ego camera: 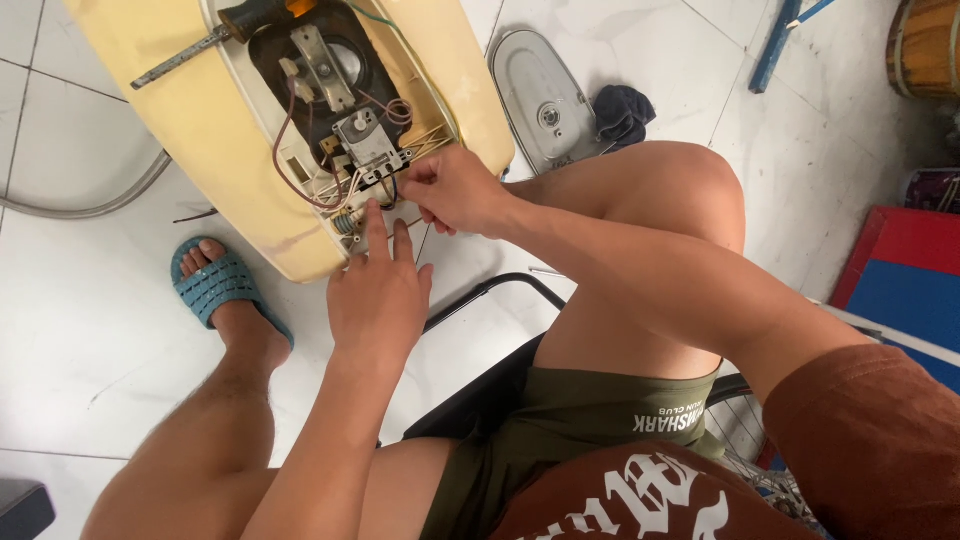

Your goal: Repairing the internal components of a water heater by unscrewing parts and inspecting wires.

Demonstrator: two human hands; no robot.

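A cream plastic appliance base [215, 130] lies opened on the white tiled floor, showing a dark cavity with a metal bracket, a grey switch block [368, 142] and red, brown and white wires [300, 150]. My left hand [378, 292] rests at the base's near edge, its index finger touching the wiring beside a small coil. My right hand [452, 190] pinches thin wires just right of the switch block. A screwdriver [215, 35] lies across the top of the cavity.
A grey oval cover plate [545, 100] and a dark cloth [622, 112] lie on the floor behind my right knee. A grey cable [90, 208] curves at left. My left foot wears a blue sandal [215, 285]. A red and blue mat [905, 275] sits at right.
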